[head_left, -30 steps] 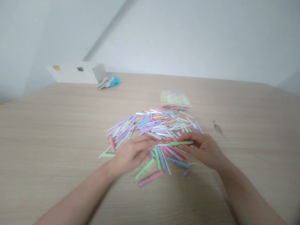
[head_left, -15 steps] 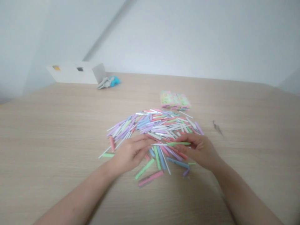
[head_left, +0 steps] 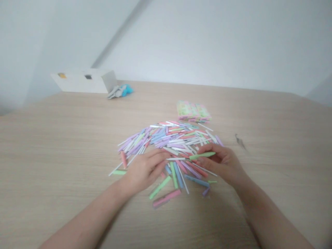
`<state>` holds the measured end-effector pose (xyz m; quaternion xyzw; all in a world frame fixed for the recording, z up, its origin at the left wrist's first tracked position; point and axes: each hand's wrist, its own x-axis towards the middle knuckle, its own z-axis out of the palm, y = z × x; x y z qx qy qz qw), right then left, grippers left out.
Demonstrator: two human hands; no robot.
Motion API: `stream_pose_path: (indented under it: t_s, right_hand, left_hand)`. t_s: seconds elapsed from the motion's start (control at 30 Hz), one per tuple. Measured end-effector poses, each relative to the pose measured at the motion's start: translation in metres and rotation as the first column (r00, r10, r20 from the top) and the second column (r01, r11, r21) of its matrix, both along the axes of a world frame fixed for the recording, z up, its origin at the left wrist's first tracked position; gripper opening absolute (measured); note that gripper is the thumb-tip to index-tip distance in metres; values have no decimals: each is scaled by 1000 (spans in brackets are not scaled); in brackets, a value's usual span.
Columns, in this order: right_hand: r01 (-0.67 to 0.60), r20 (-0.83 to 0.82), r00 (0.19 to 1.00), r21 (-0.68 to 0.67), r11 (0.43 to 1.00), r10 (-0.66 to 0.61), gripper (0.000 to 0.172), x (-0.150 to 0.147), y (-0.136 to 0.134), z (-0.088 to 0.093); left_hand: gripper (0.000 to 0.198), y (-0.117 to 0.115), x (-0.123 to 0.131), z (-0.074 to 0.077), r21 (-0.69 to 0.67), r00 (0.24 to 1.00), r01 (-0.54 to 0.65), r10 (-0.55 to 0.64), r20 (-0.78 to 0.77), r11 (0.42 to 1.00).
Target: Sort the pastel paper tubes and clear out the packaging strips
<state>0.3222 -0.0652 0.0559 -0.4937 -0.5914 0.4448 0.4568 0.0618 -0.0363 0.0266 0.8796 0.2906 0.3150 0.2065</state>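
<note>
Over the pile of coloured sticks point(head_left: 168, 138) on the table point(head_left: 52, 145), your right hand point(head_left: 223, 164) pinches a green stick point(head_left: 202, 155); your left hand point(head_left: 145, 169) holds its white end.

Both forearms converging, left hand point(head_left: 145, 170) and right hand point(head_left: 223, 162) fingers pinched inward.

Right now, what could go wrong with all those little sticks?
The green stick is pinched in the right hand with a thin white rod poking toward the left hand; it might slip or bend. The pile is loose, so a nudge could scatter it across the table.
</note>
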Motion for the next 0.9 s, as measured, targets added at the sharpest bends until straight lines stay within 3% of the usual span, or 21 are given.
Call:
stream_pose_path:
  t_s: [0.17,0.47,0.9]
  right_hand:
    - [-55,135,990,74,996,45,18,0,-2,1]
    - [-66,384,923,193,979,-14,18,0,-5,6]
    - [-34,413,910,162,986,-37,24,-1,-4,2]
  left_hand:
    - [33,0,0,4,-2,1000,2,-2,-28,1000]
    - [31,-1,-1,2,15,999,-29,29,-45,999]
    - [31,-1,-2,-1,93,997,-43,49,-64,995]
